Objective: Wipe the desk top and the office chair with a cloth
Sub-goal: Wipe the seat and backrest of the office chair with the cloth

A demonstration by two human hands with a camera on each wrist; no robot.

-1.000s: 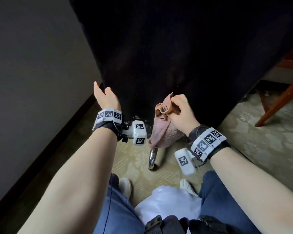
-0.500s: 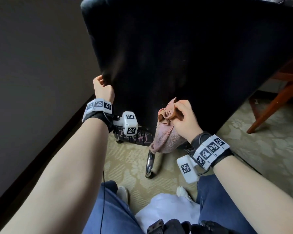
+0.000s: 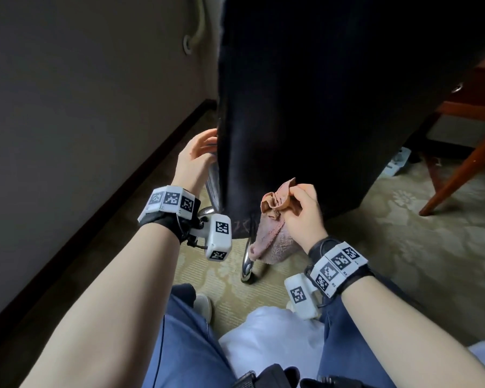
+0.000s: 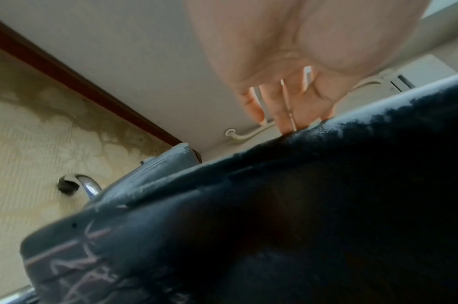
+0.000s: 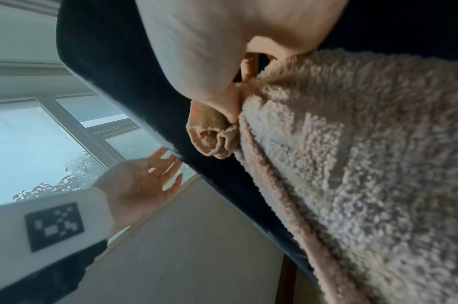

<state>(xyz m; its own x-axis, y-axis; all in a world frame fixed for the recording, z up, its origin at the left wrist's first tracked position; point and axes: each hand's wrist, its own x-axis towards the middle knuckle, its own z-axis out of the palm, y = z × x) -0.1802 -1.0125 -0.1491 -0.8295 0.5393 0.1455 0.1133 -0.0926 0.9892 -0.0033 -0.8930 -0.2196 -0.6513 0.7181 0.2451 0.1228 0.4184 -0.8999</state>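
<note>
The black office chair (image 3: 333, 102) stood with its backrest facing the person. At the backrest's left edge the left hand (image 3: 192, 158) lay with fingers (image 4: 283, 121) straight and spread, tips touching the upholstery. Low against the backrest's rear face, the right hand (image 3: 300, 211) pinched a bunched pink terry cloth (image 3: 272, 239), which hung down beside the chair's chrome leg (image 3: 247, 264).
</note>
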